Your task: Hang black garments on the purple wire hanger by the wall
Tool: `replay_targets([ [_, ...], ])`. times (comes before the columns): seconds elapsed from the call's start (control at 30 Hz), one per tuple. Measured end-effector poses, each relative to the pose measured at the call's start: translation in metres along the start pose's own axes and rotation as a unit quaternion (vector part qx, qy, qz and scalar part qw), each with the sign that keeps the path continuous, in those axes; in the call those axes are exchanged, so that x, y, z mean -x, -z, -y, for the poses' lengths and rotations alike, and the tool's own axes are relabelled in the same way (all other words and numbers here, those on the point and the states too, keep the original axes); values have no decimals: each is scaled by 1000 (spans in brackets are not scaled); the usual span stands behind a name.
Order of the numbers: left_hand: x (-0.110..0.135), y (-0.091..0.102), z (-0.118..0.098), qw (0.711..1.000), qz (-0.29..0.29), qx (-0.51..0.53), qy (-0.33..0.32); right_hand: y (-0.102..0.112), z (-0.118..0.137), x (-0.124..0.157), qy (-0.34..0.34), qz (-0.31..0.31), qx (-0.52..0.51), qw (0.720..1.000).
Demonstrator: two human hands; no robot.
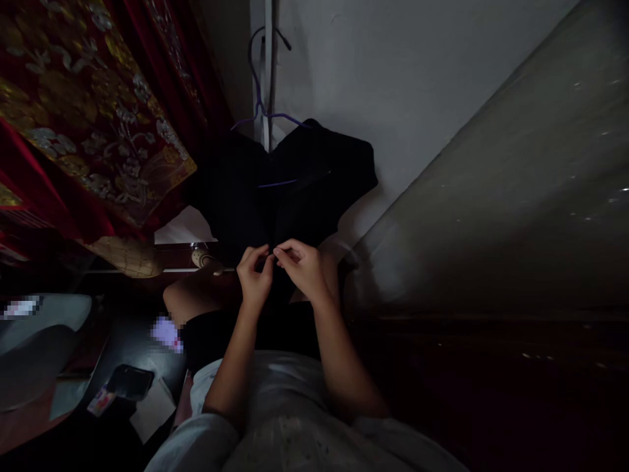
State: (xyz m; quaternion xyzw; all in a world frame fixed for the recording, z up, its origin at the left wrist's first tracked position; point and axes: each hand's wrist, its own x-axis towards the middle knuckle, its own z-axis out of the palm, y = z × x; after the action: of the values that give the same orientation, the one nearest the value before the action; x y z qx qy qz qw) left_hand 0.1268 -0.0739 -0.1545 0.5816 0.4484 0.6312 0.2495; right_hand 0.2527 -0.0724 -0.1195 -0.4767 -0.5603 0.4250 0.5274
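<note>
A black garment (pixel 295 177) hangs on a purple hanger (pixel 260 98) against the white wall at the middle of the view. My left hand (pixel 254 278) and my right hand (pixel 303 267) are raised side by side at its lower edge. Both hands have their fingers curled and pinched together, fingertips nearly touching each other, on the dark fabric or something small on it. What exactly sits between the fingertips is too dark to make out. My forearms rise from my light shirt at the bottom of the view.
Red cloth with gold flower embroidery (pixel 83 98) hangs at the upper left. A large grey-green panel (pixel 515 196) slants across the right. On the dark surface at lower left lie a black phone (pixel 130 381), papers (pixel 152 410) and a grey object (pixel 34 347).
</note>
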Motion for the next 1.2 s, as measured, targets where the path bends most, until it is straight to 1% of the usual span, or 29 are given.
replay_targets([
  [0.1,3,-4,-1,1000,-3,-9,-7,-2,-8,-2,-12,-38,-7,999],
  [0.17,6,-7,-1,1000,-4,-24,-19,-4,-13,-3,-16,-70,13,997],
  [0.2,8,-9,-1,999,-2,-30,-23,-4,-15,-3,-21,-75,21,997],
  [0.27,11,-12,-1,999,5,-32,-24,-1,-14,-4,-59,-50,8,997],
  [0.37,12,-14,-2,1000,10,-25,-11,6,-5,-6,-158,19,-79,984],
  [0.43,11,-15,-3,1000,15,-20,-4,12,4,-13,-180,30,-119,976],
  [0.53,6,-19,-4,1000,24,-8,1,20,20,-34,-163,19,-147,975],
  [0.63,5,-26,0,1000,20,-2,17,24,41,-68,-145,7,-180,973],
  [0.7,8,-32,4,999,23,-1,30,24,60,-95,-95,-20,-187,978],
  [0.77,11,-36,6,999,36,0,32,22,84,-118,-23,-47,-176,983],
  [0.8,12,-37,6,999,43,-1,29,21,96,-127,7,-51,-166,985],
  [0.87,9,-35,3,998,65,-11,19,19,117,-137,42,-57,-162,984],
  [0.93,-5,-28,-7,994,105,-31,-5,17,129,-134,50,-66,-177,981],
  [1.0,-31,-19,-26,988,136,-50,-52,15,129,-125,52,-74,-178,980],
  [1.07,-66,-9,-51,985,110,-53,-126,15,123,-115,62,-72,-152,984],
  [1.13,-105,-2,-79,976,52,-77,-197,17,117,-108,82,-66,-121,987],
  [1.17,-123,1,-91,968,50,-95,-227,18,115,-106,94,-65,-108,988],
  [1.2,-138,3,-102,957,73,-116,-254,19,115,-105,106,-66,-97,987],
])
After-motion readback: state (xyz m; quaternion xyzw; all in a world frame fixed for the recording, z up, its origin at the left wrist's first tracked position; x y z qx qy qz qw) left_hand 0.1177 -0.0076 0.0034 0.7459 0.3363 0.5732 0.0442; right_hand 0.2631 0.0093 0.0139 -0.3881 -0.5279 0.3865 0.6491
